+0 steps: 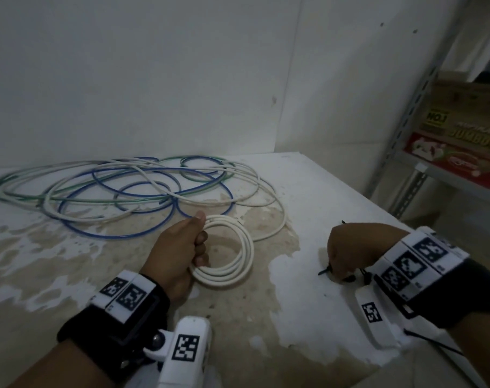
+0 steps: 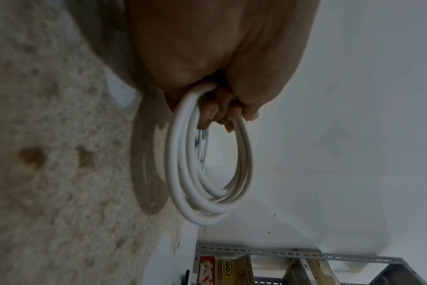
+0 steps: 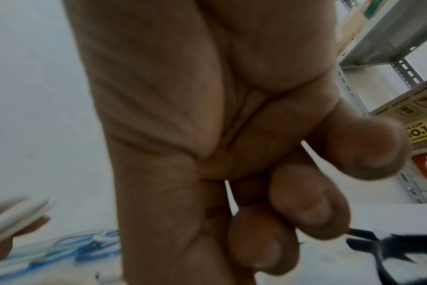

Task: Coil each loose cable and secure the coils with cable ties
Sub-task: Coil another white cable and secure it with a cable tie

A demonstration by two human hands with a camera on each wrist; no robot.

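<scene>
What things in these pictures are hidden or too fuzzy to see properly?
- Cable ties: the right hand covers them in the head view, so their number and the grip are unclear; the right wrist view shows only a black smear.
- White coil: the left hand hides the gripped part in the head and left wrist views, so its end is unseen.
- Loose cables: overlapping and dim in the head view, count uncertain.
- Boxes: cut off by the right edge.

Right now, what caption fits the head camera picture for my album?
Left hand holds a white cable coil while the right hand picks up black cable ties.
</scene>
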